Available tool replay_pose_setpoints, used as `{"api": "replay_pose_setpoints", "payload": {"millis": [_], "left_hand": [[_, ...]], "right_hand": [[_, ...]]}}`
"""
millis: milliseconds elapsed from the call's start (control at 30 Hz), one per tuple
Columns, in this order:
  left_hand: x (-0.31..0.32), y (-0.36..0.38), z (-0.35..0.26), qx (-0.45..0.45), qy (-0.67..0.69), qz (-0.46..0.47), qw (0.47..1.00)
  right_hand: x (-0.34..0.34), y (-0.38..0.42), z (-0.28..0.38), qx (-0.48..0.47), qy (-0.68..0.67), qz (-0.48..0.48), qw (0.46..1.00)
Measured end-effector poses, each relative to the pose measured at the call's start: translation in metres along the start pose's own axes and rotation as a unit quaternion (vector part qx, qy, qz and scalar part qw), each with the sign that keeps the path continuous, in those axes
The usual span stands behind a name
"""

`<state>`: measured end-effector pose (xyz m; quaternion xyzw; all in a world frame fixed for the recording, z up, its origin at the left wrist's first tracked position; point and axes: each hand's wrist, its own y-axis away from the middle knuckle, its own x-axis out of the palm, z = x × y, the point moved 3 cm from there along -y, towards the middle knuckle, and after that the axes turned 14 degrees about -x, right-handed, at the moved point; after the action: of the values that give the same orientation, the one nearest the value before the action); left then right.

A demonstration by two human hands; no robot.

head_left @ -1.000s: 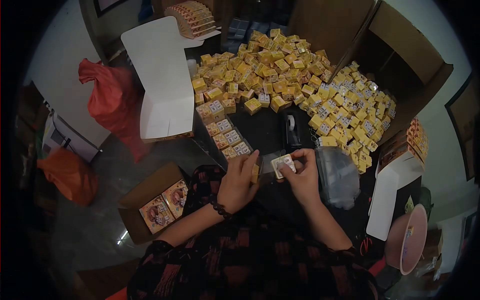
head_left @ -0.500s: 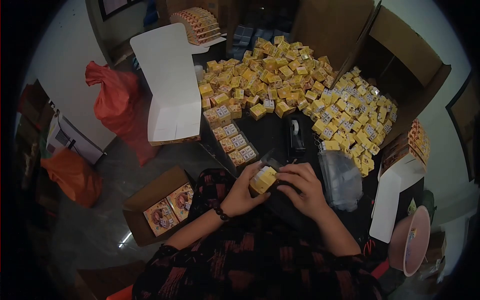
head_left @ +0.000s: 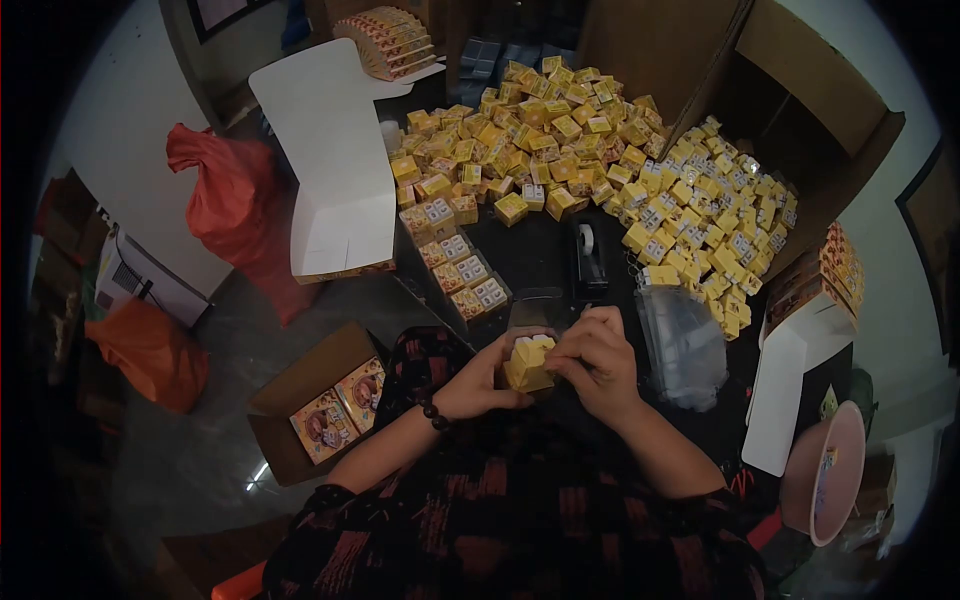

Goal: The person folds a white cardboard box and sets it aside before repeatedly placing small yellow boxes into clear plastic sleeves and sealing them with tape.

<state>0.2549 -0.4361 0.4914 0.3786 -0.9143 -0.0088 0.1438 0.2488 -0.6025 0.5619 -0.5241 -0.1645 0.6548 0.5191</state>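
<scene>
Close over my lap, my left hand (head_left: 478,378) and right hand (head_left: 590,362) both grip a small yellow box (head_left: 527,362); my fingers hide its sides. A clear sleeve (head_left: 533,306) just beyond is hard to make out. Farther off: tape dispenser (head_left: 587,255), then the heap of yellow boxes (head_left: 600,160).

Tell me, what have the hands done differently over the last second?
Both hands drew back from the table edge toward the body. The left hand and right hand now grip one small yellow box together; earlier each held its own piece. The yellow pile and tape dispenser stayed put.
</scene>
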Motion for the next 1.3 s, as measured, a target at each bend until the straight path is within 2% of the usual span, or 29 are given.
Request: {"api": "replay_pose_setpoints", "payload": {"millis": [33, 100, 133, 200, 267, 333, 367, 400, 433, 467, 500, 533, 567, 600, 633, 733, 800, 833, 867, 900, 933, 967, 1000, 1033, 1100, 1133, 1200, 1300], "left_hand": [[0.001, 0.0, 0.001, -0.013, 0.029, 0.01, 0.999], [0.002, 0.0, 0.001, -0.012, 0.007, 0.012, 1.0], [0.004, 0.0, 0.001, -0.008, -0.017, 0.014, 1.0], [0.003, -0.001, 0.003, -0.011, -0.012, 0.012, 1.0], [0.004, 0.001, 0.004, -0.013, -0.008, 0.008, 1.0], [0.005, 0.003, 0.002, -0.013, 0.072, 0.02, 0.997], [0.006, 0.003, 0.003, -0.012, 0.071, 0.02, 0.997], [0.007, 0.001, 0.007, -0.027, 0.181, 0.035, 0.982], [0.009, 0.0, 0.01, -0.043, 0.289, 0.05, 0.955], [0.01, 0.001, 0.01, -0.045, 0.291, 0.049, 0.954], [0.01, 0.0, 0.012, -0.088, 0.292, 0.028, 0.952], [0.01, 0.0, 0.014, -0.13, 0.291, 0.008, 0.948], [0.006, -0.001, 0.02, -0.129, 0.291, 0.006, 0.948], [0.001, -0.004, 0.032, -0.121, 0.291, 0.051, 0.948], [-0.002, -0.006, 0.041, -0.111, 0.289, 0.096, 0.946], [-0.002, -0.005, 0.053, -0.106, 0.331, 0.138, 0.927], [0.002, 0.002, 0.043, -0.128, 0.371, 0.12, 0.912], [0.004, 0.005, 0.036, -0.149, 0.41, 0.103, 0.894], [0.009, 0.007, 0.027, -0.15, 0.409, 0.103, 0.895], [0.012, 0.008, 0.016, -0.117, 0.341, 0.078, 0.93], [0.013, 0.007, 0.009, -0.084, 0.271, 0.053, 0.957], [0.011, 0.005, 0.01, -0.086, 0.272, 0.053, 0.957], [0.009, 0.003, 0.013, -0.088, 0.185, 0.046, 0.978], [0.009, 0.001, 0.015, -0.091, 0.097, 0.04, 0.99], [0.005, -0.001, 0.012, -0.101, 0.088, 0.033, 0.99], [0.004, -0.001, 0.013, -0.102, 0.074, 0.019, 0.992], [0.003, -0.001, 0.016, -0.114, 0.086, 0.027, 0.989], [0.001, -0.002, 0.019, -0.125, 0.08, 0.035, 0.988]], "right_hand": [[0.001, 0.003, 0.0, 0.002, -0.001, 0.0, 1.0], [0.002, 0.01, -0.005, 0.098, -0.05, -0.049, 0.993], [0.001, 0.01, -0.005, 0.1, -0.051, -0.048, 0.993], [0.001, 0.007, -0.003, 0.047, -0.024, 0.017, 0.998], [0.001, 0.012, -0.002, 0.05, -0.045, -0.001, 0.998], [0.007, 0.018, 0.001, 0.052, -0.064, -0.021, 0.996], [0.01, 0.022, -0.001, 0.119, -0.168, -0.1, 0.973], [0.013, 0.027, -0.005, 0.184, -0.268, -0.177, 0.929], [0.014, 0.029, -0.006, 0.185, -0.268, -0.176, 0.929], [0.016, 0.032, -0.006, 0.177, -0.28, -0.13, 0.935], [0.019, 0.035, -0.006, 0.168, -0.292, -0.083, 0.938], [0.018, 0.036, -0.009, 0.168, -0.293, -0.082, 0.938], [0.017, 0.035, -0.01, 0.128, -0.261, -0.034, 0.956], [0.019, 0.035, -0.01, 0.087, -0.228, 0.014, 0.97], [0.022, 0.036, -0.009, 0.085, -0.229, 0.014, 0.97], [0.032, 0.041, -0.005, 0.097, -0.299, -0.019, 0.949], [0.035, 0.044, -0.008, 0.123, -0.314, -0.083, 0.938], [0.036, 0.046, -0.011, 0.122, -0.314, -0.084, 0.938], [0.037, 0.049, -0.016, 0.136, -0.347, -0.13, 0.919], [0.036, 0.051, -0.02, 0.151, -0.379, -0.177, 0.896], [0.032, 0.05, -0.019, 0.152, -0.379, -0.178, 0.895], [0.026, 0.045, -0.014, 0.16, -0.367, -0.126, 0.908], [0.021, 0.041, -0.008, 0.172, -0.354, -0.075, 0.916], [0.017, 0.036, -0.005, 0.18, -0.352, -0.079, 0.915], [0.012, 0.028, 0.0, 0.214, -0.247, 0.017, 0.945], [0.012, 0.027, 0.004, 0.223, -0.245, 0.013, 0.943], [0.013, 0.02, 0.007, 0.186, -0.14, 0.06, 0.971], [0.017, 0.03, -0.005, 0.179, -0.179, 0.007, 0.968]]}}
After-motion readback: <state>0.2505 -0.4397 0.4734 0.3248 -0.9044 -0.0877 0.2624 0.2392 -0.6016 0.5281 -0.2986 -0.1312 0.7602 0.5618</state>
